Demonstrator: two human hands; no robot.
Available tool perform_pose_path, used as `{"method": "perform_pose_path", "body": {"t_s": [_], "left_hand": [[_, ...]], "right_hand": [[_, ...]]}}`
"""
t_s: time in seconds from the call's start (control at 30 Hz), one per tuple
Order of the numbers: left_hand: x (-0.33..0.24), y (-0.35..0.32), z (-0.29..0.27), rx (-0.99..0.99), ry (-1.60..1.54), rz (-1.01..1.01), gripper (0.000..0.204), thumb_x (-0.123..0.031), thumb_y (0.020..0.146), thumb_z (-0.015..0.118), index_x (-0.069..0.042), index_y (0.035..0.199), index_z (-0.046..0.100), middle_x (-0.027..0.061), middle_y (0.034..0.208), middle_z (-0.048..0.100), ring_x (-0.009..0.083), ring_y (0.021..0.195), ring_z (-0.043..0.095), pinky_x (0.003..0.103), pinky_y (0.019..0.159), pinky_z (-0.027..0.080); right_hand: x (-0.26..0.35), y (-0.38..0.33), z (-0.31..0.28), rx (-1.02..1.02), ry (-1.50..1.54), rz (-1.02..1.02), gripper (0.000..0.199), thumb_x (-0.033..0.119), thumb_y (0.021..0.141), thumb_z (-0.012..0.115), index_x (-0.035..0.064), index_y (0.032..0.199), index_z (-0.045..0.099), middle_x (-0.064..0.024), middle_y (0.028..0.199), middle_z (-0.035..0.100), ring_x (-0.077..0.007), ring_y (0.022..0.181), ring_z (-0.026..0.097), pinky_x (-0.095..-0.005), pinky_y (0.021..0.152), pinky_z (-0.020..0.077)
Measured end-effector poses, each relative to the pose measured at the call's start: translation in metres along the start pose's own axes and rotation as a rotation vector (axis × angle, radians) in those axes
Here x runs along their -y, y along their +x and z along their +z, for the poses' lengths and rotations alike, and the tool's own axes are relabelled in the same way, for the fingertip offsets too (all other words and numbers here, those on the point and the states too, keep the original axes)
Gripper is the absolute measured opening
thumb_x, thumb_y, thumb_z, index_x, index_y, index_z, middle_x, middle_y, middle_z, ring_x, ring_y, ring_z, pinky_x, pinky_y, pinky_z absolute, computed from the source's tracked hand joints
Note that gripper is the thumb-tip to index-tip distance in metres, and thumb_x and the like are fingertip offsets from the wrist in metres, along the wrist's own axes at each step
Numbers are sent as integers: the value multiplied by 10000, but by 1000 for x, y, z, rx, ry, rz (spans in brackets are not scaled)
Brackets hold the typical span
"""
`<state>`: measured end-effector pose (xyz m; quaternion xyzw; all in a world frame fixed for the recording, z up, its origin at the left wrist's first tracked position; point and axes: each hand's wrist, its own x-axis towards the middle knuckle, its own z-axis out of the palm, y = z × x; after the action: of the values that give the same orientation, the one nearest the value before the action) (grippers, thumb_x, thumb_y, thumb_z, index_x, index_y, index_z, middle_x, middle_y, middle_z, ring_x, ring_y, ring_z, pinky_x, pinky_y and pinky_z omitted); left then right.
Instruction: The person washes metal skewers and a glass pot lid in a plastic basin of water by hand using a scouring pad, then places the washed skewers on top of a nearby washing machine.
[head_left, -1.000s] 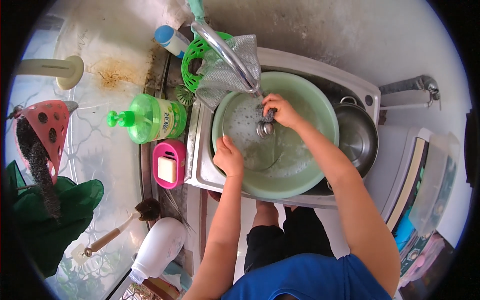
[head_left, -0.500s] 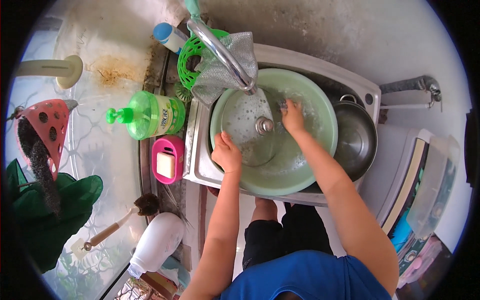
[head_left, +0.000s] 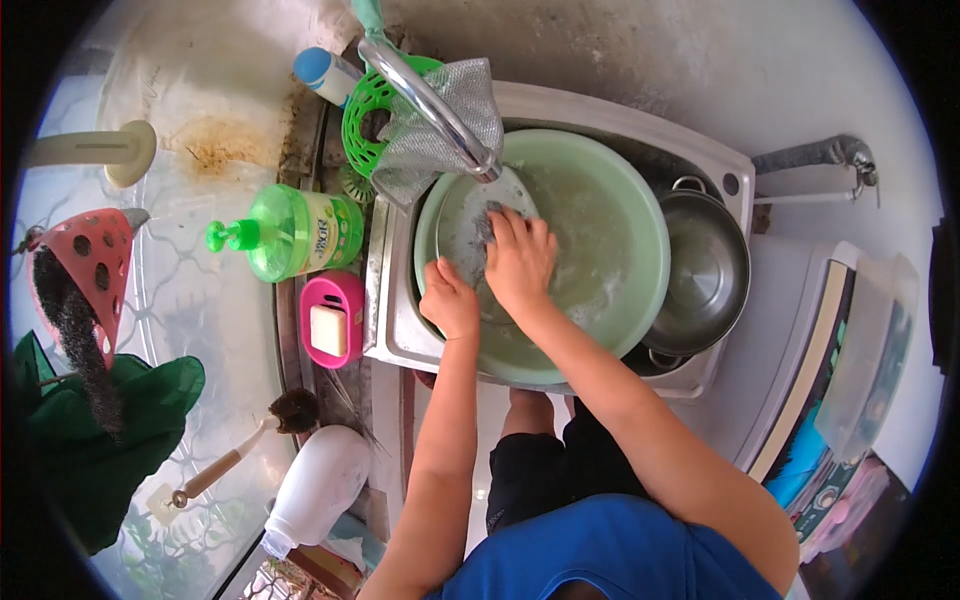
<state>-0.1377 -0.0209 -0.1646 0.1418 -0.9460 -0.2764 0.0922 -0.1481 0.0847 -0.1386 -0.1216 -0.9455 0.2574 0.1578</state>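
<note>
The sink (head_left: pixel 400 330) is mostly hidden under a green basin (head_left: pixel 610 250), whose soapy water blurs whatever lies at its bottom. A steel pot (head_left: pixel 705 270) sits wedged beside the basin, its lower edge tucked beneath the basin's rim. In the basin, tilted against its left wall, stands a plate (head_left: pixel 460 225); the tap (head_left: pixel 430 100) and a grey cloth (head_left: pixel 440 135) hanging on it cover the plate's upper edge. Both forearms rise from the lower edge and meet over the plate. The left hand (head_left: pixel 450 298) has its grip closed on the plate's lower rim, thumb over the edge, holding it up. The right hand (head_left: pixel 520 262) lies flat, fingers spread, pressing a dark scrubber (head_left: pixel 488 222) against the plate's face; only a corner of the scrubber shows past the fingertips, so I cannot tell how firmly it is gripped. On the surface to the left lie a green soap bottle (head_left: pixel 295 232) and a pink soap dish (head_left: pixel 330 318).
</note>
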Motion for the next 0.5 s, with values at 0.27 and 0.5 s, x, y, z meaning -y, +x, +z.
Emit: {"method": "perform_pose_path", "body": {"t_s": [0.27,0.5], "left_hand": [[-4,1,-1,1,-18,-21,351,-323,978,396,-67,833,588,115,706,646,357,624,616,442,553,472],[-3,3,-5,-56,-62,1,368,-334,979,389,-58,827,580,127,712,651,370,624,612,462,553,464]], "right_hand": [[1,-9,-4,26,27,-10,409,104,710,627,105,1118,599,-48,1233,569,-287,1001,480,-418,824,369],[11,-58,-9,59,-26,-46,440,94,714,619,105,1154,595,-41,1225,590,-248,917,489,-385,764,365]]}}
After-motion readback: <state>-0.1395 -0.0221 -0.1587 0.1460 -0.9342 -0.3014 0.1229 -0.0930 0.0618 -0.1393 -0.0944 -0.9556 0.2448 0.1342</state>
